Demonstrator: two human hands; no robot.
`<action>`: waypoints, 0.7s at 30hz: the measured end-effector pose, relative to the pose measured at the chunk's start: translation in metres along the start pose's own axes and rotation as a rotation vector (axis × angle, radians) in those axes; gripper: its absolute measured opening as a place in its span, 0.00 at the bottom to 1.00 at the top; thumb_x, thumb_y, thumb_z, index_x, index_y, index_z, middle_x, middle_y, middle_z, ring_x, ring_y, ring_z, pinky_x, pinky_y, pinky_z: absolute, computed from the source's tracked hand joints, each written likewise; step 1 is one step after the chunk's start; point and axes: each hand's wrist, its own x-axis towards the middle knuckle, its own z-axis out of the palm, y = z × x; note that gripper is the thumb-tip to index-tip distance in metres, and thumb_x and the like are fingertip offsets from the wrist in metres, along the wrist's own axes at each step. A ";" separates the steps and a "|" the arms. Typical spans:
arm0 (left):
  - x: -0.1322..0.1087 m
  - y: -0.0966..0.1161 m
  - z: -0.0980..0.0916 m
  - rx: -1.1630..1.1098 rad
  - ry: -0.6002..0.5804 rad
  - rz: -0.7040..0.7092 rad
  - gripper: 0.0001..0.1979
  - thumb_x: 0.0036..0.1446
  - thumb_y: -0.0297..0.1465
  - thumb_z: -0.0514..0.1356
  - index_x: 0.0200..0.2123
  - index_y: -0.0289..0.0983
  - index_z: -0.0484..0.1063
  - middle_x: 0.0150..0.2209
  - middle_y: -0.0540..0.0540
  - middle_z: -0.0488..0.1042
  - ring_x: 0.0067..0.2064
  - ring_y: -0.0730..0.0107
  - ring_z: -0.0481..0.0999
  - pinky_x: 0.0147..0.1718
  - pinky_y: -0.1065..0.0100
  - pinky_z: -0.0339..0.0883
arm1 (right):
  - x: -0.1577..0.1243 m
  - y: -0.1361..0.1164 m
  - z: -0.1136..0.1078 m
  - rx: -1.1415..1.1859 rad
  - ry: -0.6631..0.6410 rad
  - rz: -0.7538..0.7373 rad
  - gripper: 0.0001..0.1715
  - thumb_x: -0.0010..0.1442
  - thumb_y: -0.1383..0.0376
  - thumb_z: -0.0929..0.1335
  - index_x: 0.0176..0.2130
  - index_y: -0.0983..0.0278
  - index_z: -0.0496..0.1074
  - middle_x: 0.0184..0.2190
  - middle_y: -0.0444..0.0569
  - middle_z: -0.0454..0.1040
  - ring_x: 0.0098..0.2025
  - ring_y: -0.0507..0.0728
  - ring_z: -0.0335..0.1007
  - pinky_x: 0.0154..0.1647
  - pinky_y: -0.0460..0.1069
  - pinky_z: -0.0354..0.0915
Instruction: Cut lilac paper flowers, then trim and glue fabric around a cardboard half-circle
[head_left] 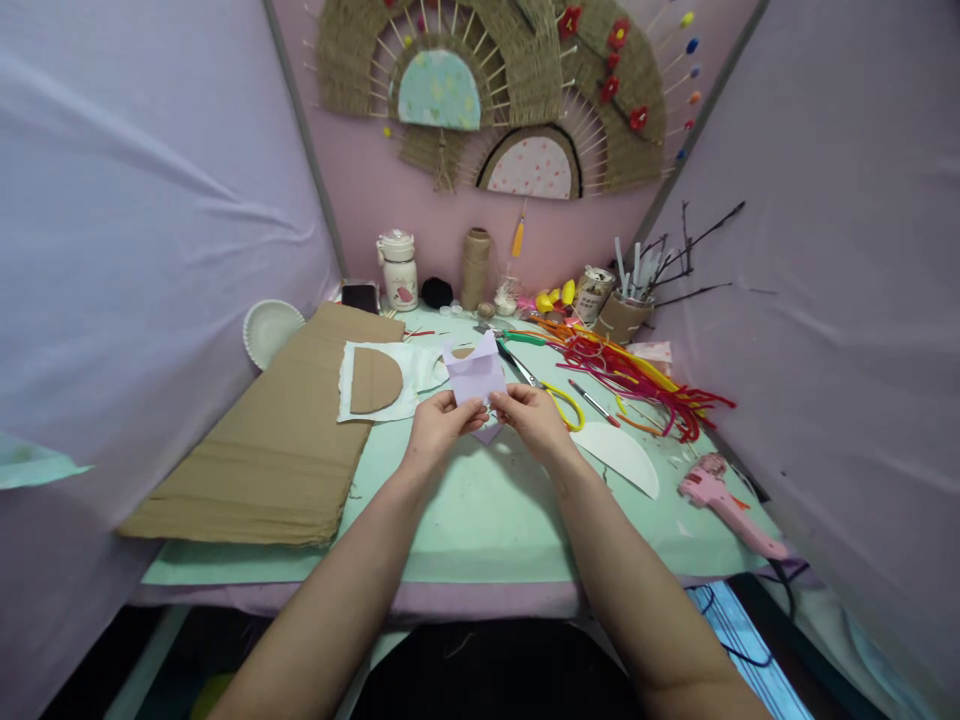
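Both hands meet over the middle of the table around a small piece of light purple paper (480, 382). My left hand (442, 425) pinches its lower left edge, and my right hand (531, 410) pinches the lower right. The sheet's upper part is creased and bends over. Below the fingers, another purple corner shows near the table top; whether it is joined to the held piece I cannot tell. Left of the paper lies white cloth (409, 365) with a half-round cardboard piece (376, 381) on it. Scissors with yellow handles (564, 405) rest just beyond my right hand.
A large cardboard sheet (262, 450) covers the table's left side. At right are a white half-disc (619, 458), a pen (594, 402), coloured pipe cleaners (630, 375) and a pink glue gun (724, 500). Along the back stand a white jar (398, 272), a twine spool (475, 270) and a can (593, 292).
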 end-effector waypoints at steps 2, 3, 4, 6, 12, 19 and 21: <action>-0.001 0.000 0.000 0.006 -0.010 -0.017 0.09 0.47 0.31 0.67 0.31 0.30 0.75 0.27 0.43 0.79 0.29 0.71 0.79 0.34 0.69 0.74 | 0.000 -0.001 -0.001 -0.013 -0.004 -0.006 0.15 0.48 0.56 0.72 0.23 0.65 0.72 0.18 0.40 0.66 0.22 0.49 0.57 0.25 0.45 0.54; -0.001 0.000 0.000 0.009 -0.015 -0.021 0.10 0.47 0.31 0.67 0.31 0.30 0.75 0.27 0.43 0.79 0.28 0.71 0.78 0.33 0.69 0.74 | -0.001 -0.001 -0.001 -0.020 -0.004 -0.008 0.15 0.48 0.56 0.72 0.23 0.65 0.72 0.18 0.40 0.66 0.22 0.49 0.57 0.25 0.45 0.54; -0.001 0.000 0.000 0.012 -0.019 -0.021 0.10 0.47 0.32 0.67 0.30 0.30 0.75 0.27 0.42 0.79 0.27 0.71 0.78 0.33 0.69 0.74 | -0.001 -0.001 -0.001 -0.026 -0.005 -0.007 0.15 0.49 0.56 0.72 0.24 0.65 0.72 0.17 0.40 0.66 0.21 0.49 0.57 0.25 0.45 0.54; -0.001 -0.001 0.000 0.019 -0.025 -0.009 0.10 0.46 0.32 0.67 0.28 0.30 0.75 0.26 0.43 0.79 0.26 0.71 0.77 0.32 0.69 0.74 | -0.002 -0.002 0.000 -0.035 -0.009 0.001 0.14 0.48 0.56 0.72 0.24 0.65 0.72 0.18 0.40 0.66 0.21 0.49 0.57 0.24 0.45 0.54; 0.001 -0.001 -0.001 0.059 -0.027 0.032 0.12 0.44 0.35 0.68 0.28 0.31 0.75 0.23 0.45 0.78 0.24 0.72 0.76 0.29 0.69 0.73 | -0.003 0.000 0.002 -0.053 -0.035 0.022 0.16 0.47 0.55 0.73 0.26 0.65 0.72 0.18 0.39 0.65 0.21 0.49 0.56 0.22 0.45 0.51; -0.001 0.002 0.000 0.164 0.010 0.031 0.11 0.46 0.35 0.67 0.27 0.31 0.75 0.23 0.45 0.77 0.24 0.71 0.76 0.27 0.69 0.72 | -0.003 -0.003 0.002 -0.076 0.005 0.015 0.17 0.45 0.54 0.73 0.22 0.65 0.69 0.16 0.38 0.62 0.20 0.48 0.52 0.22 0.46 0.48; 0.000 0.002 0.000 0.205 0.029 0.038 0.12 0.46 0.35 0.67 0.26 0.31 0.74 0.21 0.45 0.77 0.23 0.71 0.76 0.26 0.70 0.71 | -0.003 -0.004 0.002 -0.092 0.031 0.015 0.17 0.44 0.55 0.73 0.22 0.65 0.70 0.16 0.38 0.63 0.20 0.48 0.52 0.23 0.46 0.49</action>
